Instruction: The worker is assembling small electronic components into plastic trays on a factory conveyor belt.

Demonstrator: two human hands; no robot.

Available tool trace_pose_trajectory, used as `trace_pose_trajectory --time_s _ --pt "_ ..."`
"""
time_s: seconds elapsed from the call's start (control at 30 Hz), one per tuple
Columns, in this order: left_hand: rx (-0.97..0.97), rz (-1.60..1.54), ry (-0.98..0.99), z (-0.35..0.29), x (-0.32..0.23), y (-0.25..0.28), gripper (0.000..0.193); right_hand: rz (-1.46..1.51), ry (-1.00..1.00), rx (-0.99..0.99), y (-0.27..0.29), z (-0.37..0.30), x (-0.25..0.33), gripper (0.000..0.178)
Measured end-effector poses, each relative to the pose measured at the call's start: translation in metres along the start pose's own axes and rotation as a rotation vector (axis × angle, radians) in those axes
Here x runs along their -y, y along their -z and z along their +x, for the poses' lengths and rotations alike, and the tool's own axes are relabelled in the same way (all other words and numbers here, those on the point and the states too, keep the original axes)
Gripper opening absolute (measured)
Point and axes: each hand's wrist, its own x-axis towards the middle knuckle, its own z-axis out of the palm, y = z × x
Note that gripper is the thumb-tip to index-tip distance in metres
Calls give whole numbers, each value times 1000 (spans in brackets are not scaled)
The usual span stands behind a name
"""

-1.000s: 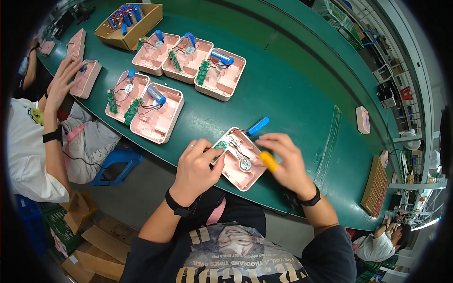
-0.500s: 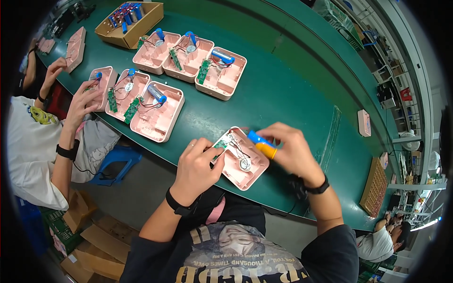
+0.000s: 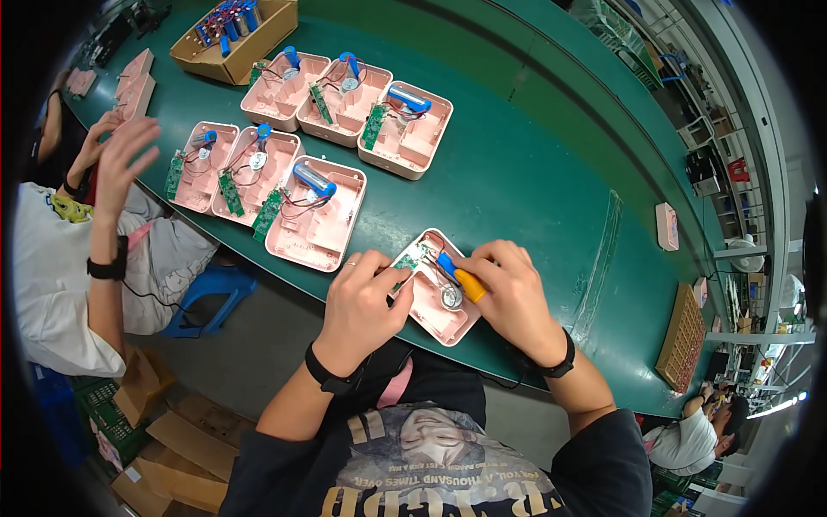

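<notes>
A pale pink plastic case point(image 3: 444, 326) lies open in front of me, tilted on the table. Wires run inside it near a round metal part point(image 3: 450, 297). My left hand point(image 3: 365, 300) is closed at its left side, fingertips on a small green circuit board point(image 3: 411, 261) at the upper left corner. Above the case's right side, my right hand point(image 3: 508, 297) grips a short, thick blue-and-yellow piece point(image 3: 469, 285). Its blue end points at the wires and board. Fingers hide part of it, and its kind is unclear.
Several similar pink cases point(image 3: 332, 234) with boards and blue batteries stand left and farther back. A cardboard box point(image 3: 231, 65) of batteries is at the far left. One co-worker's raised hand point(image 3: 123, 164) is at left. A brown grid tray point(image 3: 680, 340) lies at right.
My right hand has moved left, bringing the blue-and-yellow piece over the case. The co-worker's near row of cases has shifted right, and that person's hand has lifted off them.
</notes>
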Motion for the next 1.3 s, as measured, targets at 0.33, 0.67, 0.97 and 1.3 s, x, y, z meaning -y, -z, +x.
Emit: trace_pose_trajectory --time_s 0.33,0.67,0.97,1.3 --pt "-20 45 -9 0 0 1 12 -100 101 157 0 -37 -6 76" --pt "-50 140 -36 2 -22 8 20 -21 -143 -53 -18 -47 10 100" --pt "-164 521 93 -17 9 44 35 -281 -470 -233 79 54 -192 78" --pt "89 186 -145 -31 1 31 33 -622 -731 -573 58 88 -318 89"
